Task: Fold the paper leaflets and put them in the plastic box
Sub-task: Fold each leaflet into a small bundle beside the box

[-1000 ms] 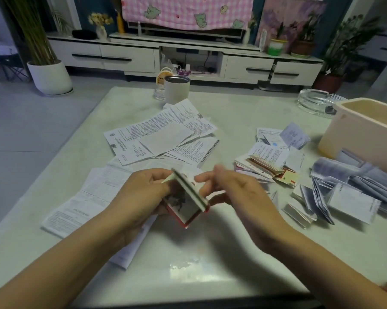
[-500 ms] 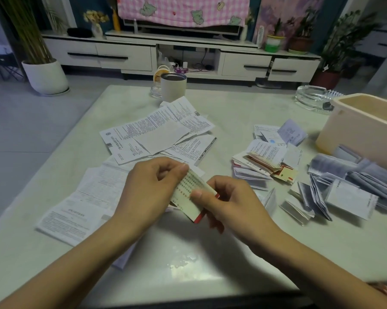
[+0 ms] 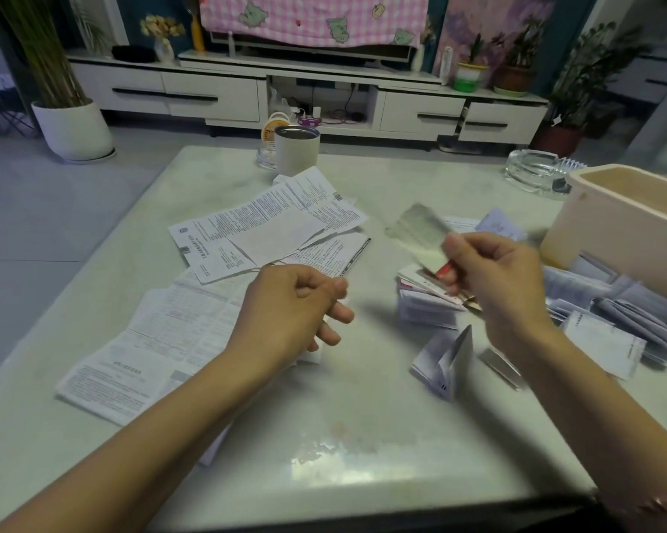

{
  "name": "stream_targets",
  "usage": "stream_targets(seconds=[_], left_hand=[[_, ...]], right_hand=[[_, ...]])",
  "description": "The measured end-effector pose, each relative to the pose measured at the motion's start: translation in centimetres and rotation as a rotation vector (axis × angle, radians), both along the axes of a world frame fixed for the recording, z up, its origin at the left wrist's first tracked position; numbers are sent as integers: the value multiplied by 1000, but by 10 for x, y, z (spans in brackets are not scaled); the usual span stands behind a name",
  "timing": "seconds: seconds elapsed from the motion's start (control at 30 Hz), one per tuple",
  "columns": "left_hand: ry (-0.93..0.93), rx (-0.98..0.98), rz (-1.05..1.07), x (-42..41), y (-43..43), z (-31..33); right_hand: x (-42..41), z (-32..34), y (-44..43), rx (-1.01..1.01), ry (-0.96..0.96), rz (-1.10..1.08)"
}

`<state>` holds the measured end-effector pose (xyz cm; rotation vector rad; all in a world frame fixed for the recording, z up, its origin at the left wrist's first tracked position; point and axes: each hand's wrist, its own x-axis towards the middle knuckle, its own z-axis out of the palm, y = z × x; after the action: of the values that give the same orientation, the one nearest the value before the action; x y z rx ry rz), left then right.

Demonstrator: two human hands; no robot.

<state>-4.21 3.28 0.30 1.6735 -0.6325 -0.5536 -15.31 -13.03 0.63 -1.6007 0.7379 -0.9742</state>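
My right hand pinches a folded leaflet by its near end, held above the table just left of the plastic box. My left hand hangs loosely curled and empty over the unfolded sheets. The leaflet looks light and limp and may spring open, so a pinch across the creased edge should keep it shut.

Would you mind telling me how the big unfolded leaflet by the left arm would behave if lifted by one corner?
The unfolded leaflet looks thin and creased, so it would probably droop and bend along its folds. It seems very light, likely sliding easily on the glossy table if pushed.
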Motion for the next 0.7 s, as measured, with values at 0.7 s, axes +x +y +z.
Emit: stream_targets(seconds=[0.7], left_hand=[[-335, 196, 135, 39, 50, -12]], right_hand=[[-3, -21, -45, -492, 756, -292]])
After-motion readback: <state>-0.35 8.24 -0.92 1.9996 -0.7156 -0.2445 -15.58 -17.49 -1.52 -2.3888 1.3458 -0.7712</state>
